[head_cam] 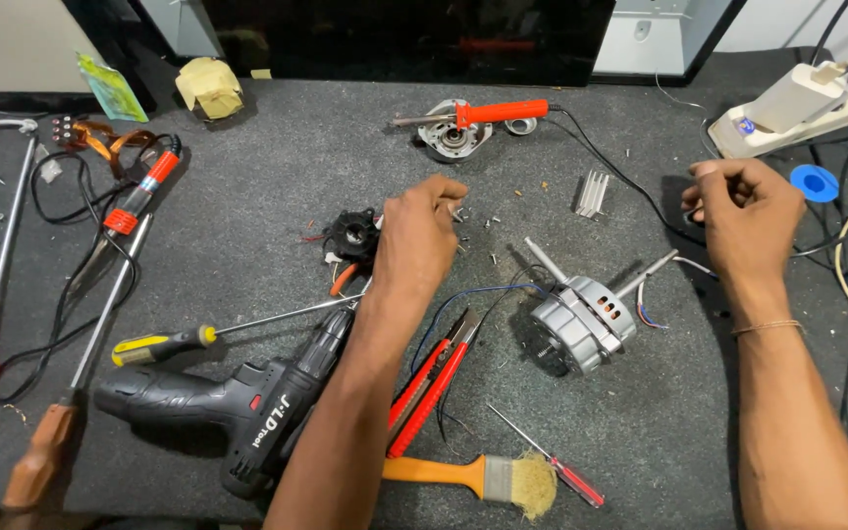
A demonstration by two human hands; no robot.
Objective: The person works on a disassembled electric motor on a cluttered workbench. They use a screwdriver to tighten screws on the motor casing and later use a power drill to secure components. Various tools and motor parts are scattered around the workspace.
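Note:
My left hand (419, 240) reaches over the middle of the dark mat, fingertips pinched together near small screws and bits, next to a black plastic motor part (353, 234). Whether it holds anything I cannot tell. My right hand (746, 218) hovers at the right with its fingers curled closed, above a thin black cable; nothing shows in it. Between my arms lies a grey electric motor (581, 322) with its shaft and loose blue wires.
A black cordless drill (238, 397), red-handled pliers (439, 378), a yellow-handled screwdriver (164, 344), a brush (488, 478) and a small red screwdriver (556, 461) lie near me. An orange soldering iron (488, 113) rests on a metal motor cover at the back. A white power strip (797, 108) sits at the right.

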